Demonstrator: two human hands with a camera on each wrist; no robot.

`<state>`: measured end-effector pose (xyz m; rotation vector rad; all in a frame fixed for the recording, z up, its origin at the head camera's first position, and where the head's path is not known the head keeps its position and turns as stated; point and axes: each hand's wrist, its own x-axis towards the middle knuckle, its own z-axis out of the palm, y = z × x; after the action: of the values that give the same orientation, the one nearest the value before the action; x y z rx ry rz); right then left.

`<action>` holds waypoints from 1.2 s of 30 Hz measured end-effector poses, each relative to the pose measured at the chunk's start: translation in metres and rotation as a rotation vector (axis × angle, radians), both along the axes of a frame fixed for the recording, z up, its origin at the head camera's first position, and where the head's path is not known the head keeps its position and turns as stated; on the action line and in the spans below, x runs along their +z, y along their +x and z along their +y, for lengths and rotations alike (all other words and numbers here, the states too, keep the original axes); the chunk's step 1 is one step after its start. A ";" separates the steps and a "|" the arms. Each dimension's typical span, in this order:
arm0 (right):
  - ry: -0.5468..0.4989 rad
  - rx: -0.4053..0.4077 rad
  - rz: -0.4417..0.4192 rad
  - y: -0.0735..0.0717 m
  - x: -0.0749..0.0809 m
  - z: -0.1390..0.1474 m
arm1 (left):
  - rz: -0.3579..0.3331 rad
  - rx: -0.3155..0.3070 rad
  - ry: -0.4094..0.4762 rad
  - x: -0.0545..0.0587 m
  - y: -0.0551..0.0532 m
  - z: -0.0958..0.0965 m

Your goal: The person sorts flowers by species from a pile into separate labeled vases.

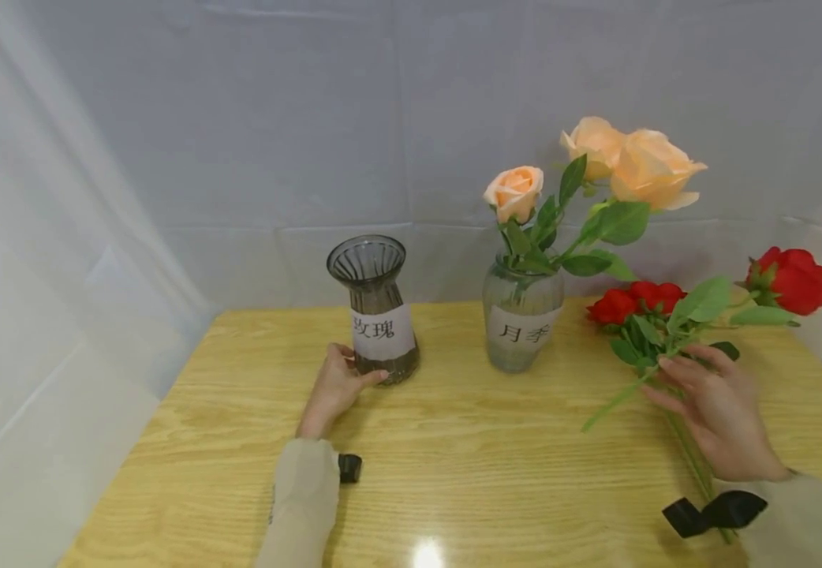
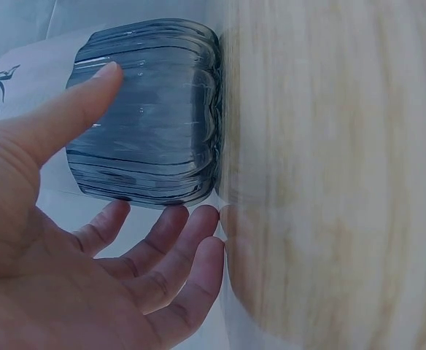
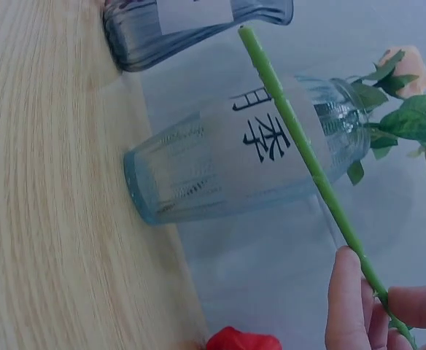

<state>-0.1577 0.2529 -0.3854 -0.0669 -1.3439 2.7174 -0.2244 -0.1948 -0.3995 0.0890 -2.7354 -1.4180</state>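
Observation:
My left hand is at the lower left of a grey fluted glass vase with a white label. The thumb lies across the front of the base, and the loosely bent fingertips come up to its side in the left wrist view. On the right, my right hand pinches the green stem of a red rose. The bloom points right and the bare stem end slants down to the left, above the table. More red roses lie behind that hand, their stems running under it.
A clear glass vase, also labelled, stands between the hands with peach roses leaning right out of it. Everything is on a wooden table, with a pale cloth hanging behind and at the left.

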 end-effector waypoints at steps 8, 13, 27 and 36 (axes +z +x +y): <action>-0.033 0.002 -0.003 -0.004 0.005 -0.015 | 0.003 -0.006 0.019 -0.001 -0.001 -0.001; -0.100 0.010 -0.022 -0.006 0.008 -0.026 | 0.027 -0.009 0.018 -0.005 -0.002 -0.003; -0.176 0.031 0.027 -0.008 0.013 -0.058 | -0.013 0.003 -0.003 -0.003 -0.002 0.000; -0.148 -0.030 0.005 -0.010 0.019 -0.080 | -0.019 -0.004 0.003 -0.003 -0.003 -0.001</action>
<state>-0.1681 0.1728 -0.3663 -0.0913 -1.1286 2.7847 -0.2269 -0.1956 -0.4027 0.0978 -2.7501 -1.4296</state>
